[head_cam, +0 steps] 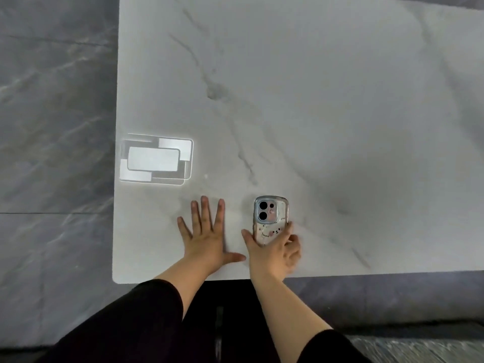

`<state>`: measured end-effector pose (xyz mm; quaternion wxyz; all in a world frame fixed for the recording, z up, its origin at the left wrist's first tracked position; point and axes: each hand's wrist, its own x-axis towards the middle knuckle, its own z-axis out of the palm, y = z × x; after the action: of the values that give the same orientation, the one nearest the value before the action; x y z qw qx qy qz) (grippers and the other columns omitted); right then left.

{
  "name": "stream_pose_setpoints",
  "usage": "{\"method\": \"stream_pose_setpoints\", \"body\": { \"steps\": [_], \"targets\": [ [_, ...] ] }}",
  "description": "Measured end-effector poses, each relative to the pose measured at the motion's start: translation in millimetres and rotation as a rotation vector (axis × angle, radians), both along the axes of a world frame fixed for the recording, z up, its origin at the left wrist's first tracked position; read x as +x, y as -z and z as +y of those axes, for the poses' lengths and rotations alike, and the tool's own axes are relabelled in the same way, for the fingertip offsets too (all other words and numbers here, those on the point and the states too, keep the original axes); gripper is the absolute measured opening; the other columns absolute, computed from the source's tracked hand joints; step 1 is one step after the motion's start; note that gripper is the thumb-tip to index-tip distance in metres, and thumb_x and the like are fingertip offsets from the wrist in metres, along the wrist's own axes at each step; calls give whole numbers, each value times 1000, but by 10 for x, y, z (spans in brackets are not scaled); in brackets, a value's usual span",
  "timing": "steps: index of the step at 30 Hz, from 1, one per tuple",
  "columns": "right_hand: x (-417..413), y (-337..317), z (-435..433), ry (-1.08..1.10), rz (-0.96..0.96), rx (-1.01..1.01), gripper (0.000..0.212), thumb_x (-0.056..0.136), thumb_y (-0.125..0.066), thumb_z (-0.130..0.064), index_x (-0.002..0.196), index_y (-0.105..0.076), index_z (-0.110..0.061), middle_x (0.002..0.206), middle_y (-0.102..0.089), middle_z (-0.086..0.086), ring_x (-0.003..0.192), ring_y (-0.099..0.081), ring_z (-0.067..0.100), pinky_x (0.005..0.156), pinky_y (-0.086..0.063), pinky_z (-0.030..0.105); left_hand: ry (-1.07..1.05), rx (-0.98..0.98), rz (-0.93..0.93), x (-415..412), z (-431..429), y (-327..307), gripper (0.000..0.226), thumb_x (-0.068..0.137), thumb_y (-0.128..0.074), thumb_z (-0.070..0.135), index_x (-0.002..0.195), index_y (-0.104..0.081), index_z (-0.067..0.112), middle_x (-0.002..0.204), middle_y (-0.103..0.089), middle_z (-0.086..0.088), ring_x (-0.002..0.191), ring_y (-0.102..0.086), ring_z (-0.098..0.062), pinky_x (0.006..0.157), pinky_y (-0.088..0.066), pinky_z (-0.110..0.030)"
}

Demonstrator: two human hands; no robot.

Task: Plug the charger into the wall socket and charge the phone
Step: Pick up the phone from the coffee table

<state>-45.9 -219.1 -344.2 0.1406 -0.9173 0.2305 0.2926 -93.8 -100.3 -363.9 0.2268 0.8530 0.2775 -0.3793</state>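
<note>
Head cam: the right hand is wrapped round the lower end of the phone, face down near the worktop front edge, probably to lift it. The left hand lies flat, fingers spread, empty, maybe bracing. No charger or socket visible.

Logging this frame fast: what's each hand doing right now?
Left hand: open, flat on the marble table, holding nothing.
Right hand: closed around the phone.
</note>
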Motion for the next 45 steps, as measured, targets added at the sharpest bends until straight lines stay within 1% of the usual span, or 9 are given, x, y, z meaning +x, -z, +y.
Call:
{"method": "stream_pose_setpoints", "body": {
  "steps": [7,13,19,24,27,32,37,41,45],
  "targets": [
    [-142,134,-4,-23,-134,-4,105,70,-56,-72,148,-3,-27,149,-18,14,135,-17,32,112,-15,55,-7,-35,16,14,32,-25,146,40,-54,88,128,49,36,131,64,-1,122,58,-25,88,45,-53],
    [-78,124,0,-45,-158,-20,99,69,-67,-59,145,-18,-20,141,-30,15,129,-25,33,107,-23,55,7,-35,25,26,39,-49,146,39,-55,88,126,51,37,128,65,-1,119,60,-24,85,46,-52],
    [155,-91,-126,-121,5,12,91,57,-68,-47,134,-25,-21,129,-35,10,122,-33,31,97,-32,47,47,-87,69,78,102,-125,147,40,-57,87,117,58,37,118,71,-1,112,65,-25,94,34,-60],
    [174,-523,-307,-141,192,88,89,54,-65,-40,132,-30,-13,127,-32,11,123,-31,29,95,-34,39,47,-145,-75,-47,269,-543,129,54,-51,88,133,40,41,157,28,-3,148,18,-24,116,0,-58],
    [82,-861,-440,-176,252,175,82,58,-65,-39,129,-36,-8,120,-37,10,119,-37,28,95,-37,34,-14,-184,-98,-259,316,-892,122,64,-57,77,142,28,39,162,8,-4,148,-14,-27,116,-18,-54],
    [-174,-1480,-722,-106,365,394,50,66,-66,-29,107,-46,-10,88,-56,4,71,-55,17,56,-41,26,-260,-331,-157,-786,149,-1443,106,76,-55,67,147,18,37,160,-11,-6,141,-33,-27,111,-34,-45],
    [-435,-1801,-998,-301,453,433,28,66,-56,-37,82,-50,-15,72,-46,1,62,-40,18,60,-33,31,-605,-462,-271,-1523,-220,-1829,94,83,-52,61,150,8,34,159,-21,-1,141,-33,-19,115,-30,-37],
    [-619,-1793,-1028,-460,612,391,26,82,-51,-39,86,-52,-14,72,-42,4,64,-40,20,65,-34,33,-893,-404,-211,-2204,-485,-1952,82,88,-47,58,152,-4,29,149,-42,-5,134,-44,-22,108,-34,-34],
    [-862,-1790,-738,-631,729,356,30,78,-55,-39,83,-47,-10,65,-40,2,60,-42,20,59,-32,33,-1209,-344,-188,-2800,-613,-2031,75,92,-49,46,151,-13,17,138,-53,-13,126,-51,-26,101,-39,-31]
  ]
}}
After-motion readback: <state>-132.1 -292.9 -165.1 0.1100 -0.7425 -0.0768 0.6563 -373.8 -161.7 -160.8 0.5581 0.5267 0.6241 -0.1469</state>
